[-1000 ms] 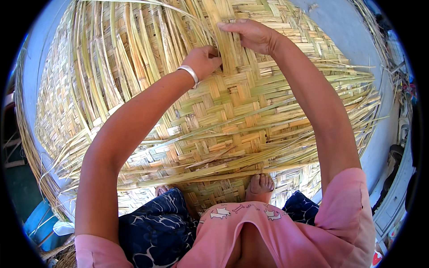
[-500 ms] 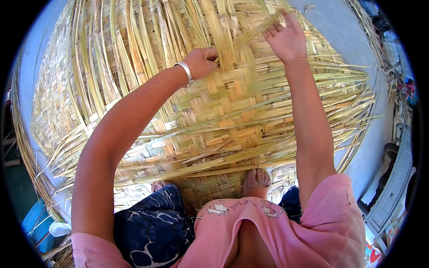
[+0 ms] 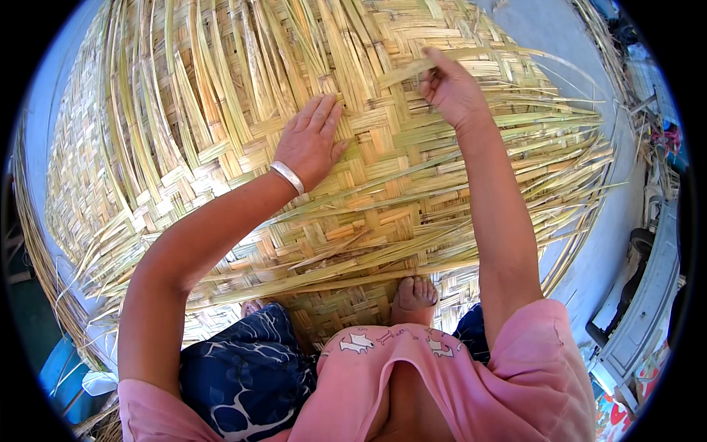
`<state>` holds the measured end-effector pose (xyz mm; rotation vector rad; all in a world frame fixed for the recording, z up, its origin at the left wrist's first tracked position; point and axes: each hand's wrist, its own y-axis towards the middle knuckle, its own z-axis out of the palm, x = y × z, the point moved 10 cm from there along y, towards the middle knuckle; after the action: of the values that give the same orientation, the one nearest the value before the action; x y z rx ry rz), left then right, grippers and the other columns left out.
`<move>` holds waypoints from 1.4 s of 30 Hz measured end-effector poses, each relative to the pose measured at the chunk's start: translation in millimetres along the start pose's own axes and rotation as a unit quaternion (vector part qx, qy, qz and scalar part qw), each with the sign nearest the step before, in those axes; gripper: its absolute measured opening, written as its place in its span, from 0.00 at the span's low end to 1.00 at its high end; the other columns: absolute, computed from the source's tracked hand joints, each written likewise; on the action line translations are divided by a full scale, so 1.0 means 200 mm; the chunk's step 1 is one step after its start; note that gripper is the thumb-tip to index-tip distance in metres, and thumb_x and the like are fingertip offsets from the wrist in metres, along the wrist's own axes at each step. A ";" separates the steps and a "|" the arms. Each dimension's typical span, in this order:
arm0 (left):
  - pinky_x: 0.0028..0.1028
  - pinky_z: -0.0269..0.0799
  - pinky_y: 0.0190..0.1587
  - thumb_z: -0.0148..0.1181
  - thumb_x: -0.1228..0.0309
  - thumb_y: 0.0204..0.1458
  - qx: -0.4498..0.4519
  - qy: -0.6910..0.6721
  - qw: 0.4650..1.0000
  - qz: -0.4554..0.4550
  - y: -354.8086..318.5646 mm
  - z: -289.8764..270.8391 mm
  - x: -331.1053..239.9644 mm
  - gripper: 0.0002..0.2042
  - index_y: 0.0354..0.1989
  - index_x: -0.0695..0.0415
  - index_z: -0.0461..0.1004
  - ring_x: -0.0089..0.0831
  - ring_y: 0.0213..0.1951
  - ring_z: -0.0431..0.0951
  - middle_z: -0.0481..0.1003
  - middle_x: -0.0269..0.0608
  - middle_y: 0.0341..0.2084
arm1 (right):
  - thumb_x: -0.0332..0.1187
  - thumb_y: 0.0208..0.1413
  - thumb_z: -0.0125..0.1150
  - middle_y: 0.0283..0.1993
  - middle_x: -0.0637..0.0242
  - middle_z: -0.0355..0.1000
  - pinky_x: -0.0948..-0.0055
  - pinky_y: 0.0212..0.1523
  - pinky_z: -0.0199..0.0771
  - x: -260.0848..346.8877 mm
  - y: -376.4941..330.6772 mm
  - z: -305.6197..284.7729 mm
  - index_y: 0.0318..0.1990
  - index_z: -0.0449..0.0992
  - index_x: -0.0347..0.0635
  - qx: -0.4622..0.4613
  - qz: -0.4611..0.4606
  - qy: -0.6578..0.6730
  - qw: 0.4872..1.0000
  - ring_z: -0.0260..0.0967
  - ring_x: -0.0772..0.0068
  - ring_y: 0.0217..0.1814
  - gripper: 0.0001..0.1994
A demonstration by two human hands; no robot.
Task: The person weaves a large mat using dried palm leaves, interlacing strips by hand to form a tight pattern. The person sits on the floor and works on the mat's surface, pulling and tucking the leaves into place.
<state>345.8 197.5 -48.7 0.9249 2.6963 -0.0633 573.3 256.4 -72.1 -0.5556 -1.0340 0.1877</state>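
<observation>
A large mat point(image 3: 368, 166) woven from flat yellow-green strips spreads in front of me. My left hand point(image 3: 309, 140), with a silver bangle at the wrist, lies flat on the weave, its fingers extended toward the far side. To the right, my right hand point(image 3: 453, 88) is held over the mat with curled fingers, gripping a pale green strip point(image 3: 405, 72). That strip's left end reaches toward the weave near the middle. Long loose strips point(image 3: 213, 88) run away from me over the far left part of the mat.
Strip ends point(image 3: 567, 162) fan out past the mat's right side over the grey floor point(image 3: 589, 258). My bare foot point(image 3: 414, 298) is on the mat's near part. A blue object point(image 3: 62, 376) stands at lower left, and a pale blue-grey panel point(image 3: 644, 309) at right.
My left hand has gone from pinching at the strips to lying flat, a little nearer and to the left. My right hand has come nearer and slightly left with the strip.
</observation>
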 end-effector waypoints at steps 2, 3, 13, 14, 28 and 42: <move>0.37 0.47 0.66 0.49 0.55 0.56 0.020 0.044 0.999 0.007 0.00 0.03 -0.01 0.30 0.64 0.59 0.56 0.37 0.68 0.49 0.53 0.42 0.66 | 0.36 0.52 0.65 0.26 0.71 0.72 0.82 0.20 0.69 -0.08 -0.02 0.03 0.36 0.76 0.40 -0.022 0.011 -0.132 0.991 0.70 0.79 0.24 0.10; 0.36 0.46 0.66 0.48 0.54 0.57 0.029 0.052 0.998 0.010 0.00 0.04 -0.01 0.31 0.65 0.59 0.56 0.36 0.68 0.48 0.52 0.42 0.66 | 0.36 0.52 0.66 0.26 0.69 0.73 0.82 0.20 0.69 -0.09 -0.03 0.02 0.35 0.76 0.37 -0.044 0.003 -0.175 0.984 0.70 0.78 0.23 0.11; 0.36 0.45 0.66 0.48 0.55 0.57 0.014 0.057 0.998 0.038 0.01 0.02 -0.02 0.28 0.62 0.60 0.60 0.34 0.67 0.51 0.55 0.42 0.65 | 0.43 0.53 0.62 0.17 0.58 0.72 0.75 0.21 0.71 -0.04 -0.16 0.03 0.24 0.73 0.27 -0.160 -0.100 -0.459 0.868 0.71 0.72 0.16 0.21; 0.35 0.45 0.66 0.48 0.55 0.57 0.017 0.054 0.998 0.039 0.01 0.02 -0.02 0.28 0.62 0.60 0.60 0.34 0.67 0.51 0.55 0.42 0.65 | 0.43 0.53 0.60 0.15 0.56 0.73 0.74 0.22 0.72 -0.05 -0.17 0.02 0.22 0.72 0.25 -0.173 -0.099 -0.464 0.863 0.71 0.70 0.15 0.23; 0.35 0.43 0.68 0.45 0.56 0.59 0.002 0.071 0.995 0.068 0.00 0.00 -0.04 0.27 0.63 0.62 0.59 0.36 0.68 0.50 0.56 0.43 0.65 | 0.27 0.50 0.52 0.39 0.50 0.69 0.60 0.44 0.70 -0.15 -0.41 0.26 0.43 0.76 0.35 -0.197 -0.316 -0.620 0.690 0.68 0.50 0.43 0.13; 0.39 0.58 0.61 0.55 0.63 0.50 -0.133 -0.061 0.989 -0.008 -0.51 -0.42 0.32 0.21 0.51 0.61 0.69 0.45 0.59 0.64 0.67 0.52 0.55 | 0.27 0.47 0.53 0.44 0.43 0.68 0.51 0.53 0.61 -0.27 -0.46 0.35 0.47 0.70 0.30 -0.044 -0.389 -0.755 0.526 0.62 0.41 0.50 0.18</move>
<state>214.2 165.8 8.6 0.7905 2.5213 0.2234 475.8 181.4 -38.2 0.2438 -2.9353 -0.2964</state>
